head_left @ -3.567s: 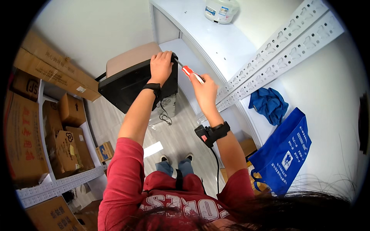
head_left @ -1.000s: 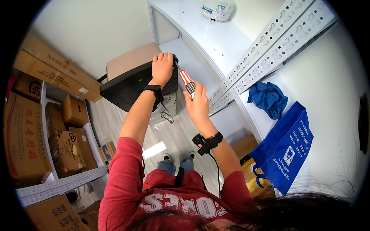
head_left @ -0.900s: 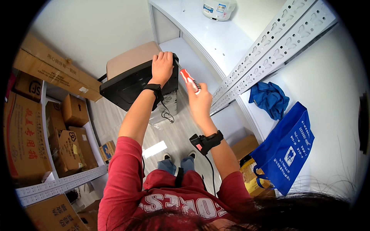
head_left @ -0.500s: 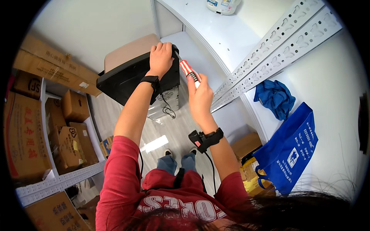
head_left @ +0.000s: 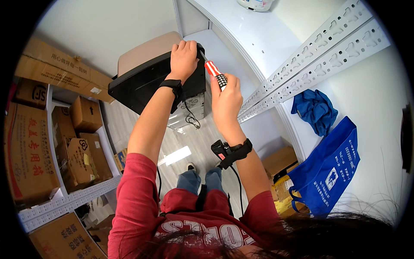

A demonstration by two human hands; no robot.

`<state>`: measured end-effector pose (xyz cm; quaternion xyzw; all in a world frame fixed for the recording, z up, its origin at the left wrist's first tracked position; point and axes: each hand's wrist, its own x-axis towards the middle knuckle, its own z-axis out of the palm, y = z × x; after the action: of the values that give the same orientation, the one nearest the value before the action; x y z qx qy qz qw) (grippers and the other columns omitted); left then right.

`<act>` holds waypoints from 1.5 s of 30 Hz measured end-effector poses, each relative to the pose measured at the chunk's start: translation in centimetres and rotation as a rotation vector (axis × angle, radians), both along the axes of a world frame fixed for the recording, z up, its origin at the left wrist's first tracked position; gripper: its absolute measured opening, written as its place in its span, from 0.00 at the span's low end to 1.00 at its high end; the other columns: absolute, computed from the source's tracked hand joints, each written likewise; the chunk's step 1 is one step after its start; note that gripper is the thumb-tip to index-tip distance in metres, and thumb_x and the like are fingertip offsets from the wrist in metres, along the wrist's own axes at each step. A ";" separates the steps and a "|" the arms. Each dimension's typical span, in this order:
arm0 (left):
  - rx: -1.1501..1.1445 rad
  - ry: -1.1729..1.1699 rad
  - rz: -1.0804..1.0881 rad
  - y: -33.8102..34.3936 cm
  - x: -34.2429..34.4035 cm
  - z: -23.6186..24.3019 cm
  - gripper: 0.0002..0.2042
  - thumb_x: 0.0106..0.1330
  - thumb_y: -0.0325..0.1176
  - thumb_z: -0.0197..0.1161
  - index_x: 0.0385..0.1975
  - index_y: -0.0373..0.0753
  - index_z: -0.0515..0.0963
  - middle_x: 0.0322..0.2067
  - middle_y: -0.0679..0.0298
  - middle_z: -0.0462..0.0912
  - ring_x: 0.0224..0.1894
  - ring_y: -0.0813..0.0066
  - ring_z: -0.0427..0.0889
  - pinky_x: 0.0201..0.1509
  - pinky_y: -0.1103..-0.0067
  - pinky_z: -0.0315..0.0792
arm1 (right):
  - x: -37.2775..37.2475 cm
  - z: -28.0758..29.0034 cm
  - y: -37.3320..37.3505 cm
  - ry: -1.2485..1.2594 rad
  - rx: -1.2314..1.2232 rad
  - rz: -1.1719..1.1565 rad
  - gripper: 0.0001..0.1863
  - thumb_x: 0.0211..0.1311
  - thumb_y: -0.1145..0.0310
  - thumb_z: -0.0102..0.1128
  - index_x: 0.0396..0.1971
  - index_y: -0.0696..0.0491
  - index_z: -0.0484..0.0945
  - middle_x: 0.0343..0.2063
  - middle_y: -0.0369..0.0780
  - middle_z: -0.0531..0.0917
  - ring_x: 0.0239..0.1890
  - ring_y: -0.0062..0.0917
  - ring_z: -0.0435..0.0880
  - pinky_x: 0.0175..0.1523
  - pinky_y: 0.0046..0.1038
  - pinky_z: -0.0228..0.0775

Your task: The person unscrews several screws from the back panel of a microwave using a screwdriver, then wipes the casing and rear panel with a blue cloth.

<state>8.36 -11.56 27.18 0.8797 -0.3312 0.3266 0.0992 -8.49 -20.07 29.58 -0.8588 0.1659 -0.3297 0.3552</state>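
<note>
Head-worn fisheye view, wide and upright, facing steeply down.
Hair (head_left: 319, 235) crosses the lower right, nearest the lens; the red shirt (head_left: 181, 203) fills the bottom centre; the left hand (head_left: 184, 60) and right hand (head_left: 227, 98) sit farther out, upper centre; the floor (head_left: 170, 140) lies well below, mid-frame.

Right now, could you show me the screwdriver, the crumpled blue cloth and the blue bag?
Screwdriver (head_left: 212, 69), head view: the red-and-white striped part of its handle.
Crumpled blue cloth (head_left: 316, 113), head view: the middle of its folds.
Blue bag (head_left: 324, 170), head view: the middle of its printed side.
</note>
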 end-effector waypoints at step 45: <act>0.028 0.039 -0.035 0.2 -0.6 0.1 0.25 0.40 0.33 0.71 0.40 0.39 0.70 0.36 0.64 0.74 0.43 0.67 0.72 0.44 0.72 0.63 | -0.2 1.4 -3.2 0.147 0.060 0.045 0.23 0.53 0.59 0.62 0.41 0.62 0.70 0.32 0.48 0.77 0.27 0.43 0.80 0.35 0.37 0.72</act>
<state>7.79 -11.31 27.32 0.8813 -0.3490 0.3029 0.0993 -8.66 -23.23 30.96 -0.8731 0.1822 -0.2528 0.3749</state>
